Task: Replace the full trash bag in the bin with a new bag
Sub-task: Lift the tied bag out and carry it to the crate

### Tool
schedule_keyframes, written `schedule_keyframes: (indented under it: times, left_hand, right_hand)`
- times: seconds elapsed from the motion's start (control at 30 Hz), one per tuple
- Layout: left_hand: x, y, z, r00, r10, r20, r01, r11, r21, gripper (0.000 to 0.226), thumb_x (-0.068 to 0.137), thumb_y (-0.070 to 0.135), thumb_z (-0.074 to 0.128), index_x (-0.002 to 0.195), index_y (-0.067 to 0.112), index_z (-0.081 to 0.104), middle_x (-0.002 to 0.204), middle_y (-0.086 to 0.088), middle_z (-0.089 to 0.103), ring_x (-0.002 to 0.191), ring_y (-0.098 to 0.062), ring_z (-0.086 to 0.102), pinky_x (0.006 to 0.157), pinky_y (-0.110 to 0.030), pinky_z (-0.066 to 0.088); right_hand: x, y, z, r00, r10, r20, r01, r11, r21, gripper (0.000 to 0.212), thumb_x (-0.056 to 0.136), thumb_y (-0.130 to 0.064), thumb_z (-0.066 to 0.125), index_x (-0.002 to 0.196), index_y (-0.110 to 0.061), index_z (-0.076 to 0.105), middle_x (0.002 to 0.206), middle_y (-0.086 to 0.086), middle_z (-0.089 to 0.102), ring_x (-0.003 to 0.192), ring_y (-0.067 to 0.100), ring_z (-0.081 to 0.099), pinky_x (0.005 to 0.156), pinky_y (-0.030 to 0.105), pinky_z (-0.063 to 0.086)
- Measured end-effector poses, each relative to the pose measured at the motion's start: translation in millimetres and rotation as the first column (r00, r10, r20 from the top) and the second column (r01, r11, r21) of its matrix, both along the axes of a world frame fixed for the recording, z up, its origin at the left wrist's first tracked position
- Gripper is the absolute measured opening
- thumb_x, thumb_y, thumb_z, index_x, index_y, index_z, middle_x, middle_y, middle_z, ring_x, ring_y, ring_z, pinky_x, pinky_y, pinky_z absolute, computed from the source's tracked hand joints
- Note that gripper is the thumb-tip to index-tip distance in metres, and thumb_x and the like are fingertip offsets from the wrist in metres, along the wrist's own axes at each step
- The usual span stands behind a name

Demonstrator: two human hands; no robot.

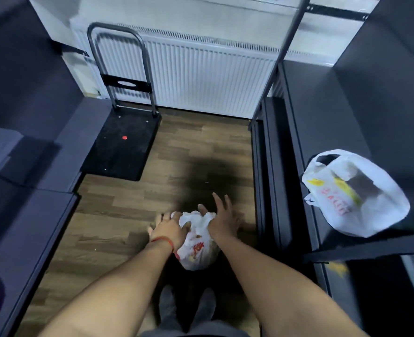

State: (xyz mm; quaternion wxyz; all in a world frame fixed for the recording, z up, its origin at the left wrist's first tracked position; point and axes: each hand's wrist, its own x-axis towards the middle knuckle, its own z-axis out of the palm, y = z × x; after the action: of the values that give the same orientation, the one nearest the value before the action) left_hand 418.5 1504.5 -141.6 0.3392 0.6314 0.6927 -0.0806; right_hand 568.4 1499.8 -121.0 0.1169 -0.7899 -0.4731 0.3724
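A white plastic bag (196,249) with red and yellow print sits low on the wooden floor in front of my feet; the bin under it is hidden. My left hand (169,227) rests on the bag's left top edge, fingers gripping plastic. My right hand (223,215) presses on the right top edge, fingers spread, a fold of plastic under the thumb. A second white bag (354,193) with the same print lies on the dark surface at the right.
A black hand cart (123,142) with a metal handle stands at the back left before a white radiator (201,76). Dark furniture (26,215) flanks the floor on the left, dark shelving (322,117) on the right. A metal post (281,59) rises at the right.
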Motion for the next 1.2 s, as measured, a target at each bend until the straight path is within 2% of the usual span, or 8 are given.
schedule_keyframes:
  times: [0.2, 0.37, 0.5, 0.67, 0.83, 0.9, 1.0, 1.2]
  left_hand:
    - [3.3, 1.4, 13.0, 0.992, -0.119, 0.031, 0.118, 0.992, 0.045, 0.053, 0.092, 0.055, 0.036, 0.141, 0.035, 0.034, 0.157, 0.005, 0.022, 0.146, -0.022, 0.012, 0.115, -0.061, 0.009]
    - [20.0, -1.9, 18.0, 0.948, -0.318, 0.025, 0.316, 0.947, 0.059, 0.058, 0.09, 0.057, 0.039, 0.141, 0.031, 0.036, 0.157, -0.001, 0.024, 0.145, -0.026, 0.018, 0.115, -0.057, 0.018]
    - [30.9, -9.1, 10.3, 0.869, -0.494, 0.02, 0.492, 0.868, 0.071, 0.065, 0.085, 0.064, 0.034, 0.14, 0.03, 0.039, 0.156, -0.003, 0.028, 0.144, -0.027, 0.019, 0.113, -0.056, 0.022]
    - [51.0, -42.7, 20.6, 0.687, -0.726, 0.009, 0.72, 0.683, 0.12, 0.058, 0.091, 0.054, 0.042, 0.142, 0.027, 0.036, 0.157, -0.002, 0.023, 0.145, -0.028, 0.015, 0.115, -0.058, 0.016]
    - [72.2, -98.6, 18.8, 0.441, -0.896, 0.045, 0.878, 0.441, 0.185, 0.09, 0.067, 0.074, 0.012, 0.134, 0.025, 0.048, 0.147, -0.008, 0.043, 0.137, -0.029, 0.034, 0.113, -0.045, 0.028]
    - [78.2, -126.8, 27.4, 0.36, -0.93, 0.075, 0.896, 0.367, 0.248, 0.085, 0.069, 0.069, 0.018, 0.135, 0.024, 0.049, 0.148, -0.007, 0.042, 0.138, -0.027, 0.032, 0.114, -0.042, 0.025]
    - [88.6, -161.6, 32.5, 0.264, -0.956, 0.125, 0.931, 0.287, 0.227, 0.055, 0.09, 0.056, 0.039, 0.139, 0.031, 0.041, 0.155, 0.004, 0.029, 0.143, -0.021, 0.021, 0.113, -0.049, 0.022]
    - [119.5, -239.8, 24.6, -0.004, -0.993, 0.118, 0.972, 0.024, 0.236, 0.053, 0.09, 0.056, 0.043, 0.138, 0.032, 0.042, 0.155, 0.004, 0.03, 0.143, -0.021, 0.021, 0.116, -0.051, 0.022]
  right_hand:
    - [6.3, -34.6, 0.5, 0.998, -0.054, 0.035, 0.055, 0.998, -0.012, 0.066, 0.092, -0.04, 0.055, 0.147, -0.045, 0.018, 0.163, -0.005, 0.002, 0.149, 0.027, 0.005, 0.118, 0.059, 0.006]
    - [6.8, -81.9, -2.7, 0.984, -0.172, 0.045, 0.173, 0.985, -0.017, 0.069, 0.089, -0.058, 0.046, 0.148, -0.047, 0.012, 0.163, -0.002, 0.006, 0.148, 0.027, 0.013, 0.116, 0.055, 0.022]
    - [14.3, -127.9, 3.7, 0.95, -0.311, 0.004, 0.311, 0.95, 0.018, 0.074, 0.092, -0.03, 0.053, 0.152, -0.039, 0.01, 0.163, -0.003, 0.007, 0.147, 0.026, 0.014, 0.115, 0.049, 0.02]
    - [-4.8, -188.2, 11.7, 0.799, -0.601, -0.024, 0.602, 0.798, 0.04, 0.084, 0.086, -0.009, 0.048, 0.151, -0.044, 0.006, 0.163, -0.003, 0.005, 0.146, 0.032, 0.015, 0.117, 0.053, 0.01]
    - [-12.9, -251.2, 24.3, 0.608, -0.793, -0.043, 0.792, 0.602, 0.102, 0.069, 0.091, -0.052, 0.048, 0.149, -0.047, 0.011, 0.163, -0.002, 0.005, 0.147, 0.033, 0.01, 0.116, 0.06, 0.005]
    - [-14.2, -276.4, 27.9, 0.517, -0.855, -0.048, 0.851, 0.507, 0.134, 0.072, 0.086, -0.068, 0.043, 0.148, -0.049, 0.013, 0.163, -0.004, 0.006, 0.147, 0.032, 0.01, 0.116, 0.06, 0.004]
    - [-21.2, -315.0, 30.1, 0.399, -0.915, -0.058, 0.909, 0.386, 0.159, 0.072, 0.086, -0.069, 0.043, 0.148, -0.048, 0.014, 0.163, -0.005, 0.006, 0.148, 0.03, 0.009, 0.117, 0.059, 0.002]
    - [-46.7, -403.2, 22.6, 0.128, -0.99, -0.052, 0.98, 0.118, 0.163, 0.077, 0.084, -0.071, 0.045, 0.15, -0.039, 0.022, 0.163, -0.007, 0.007, 0.148, 0.027, 0.008, 0.118, 0.057, 0.0]
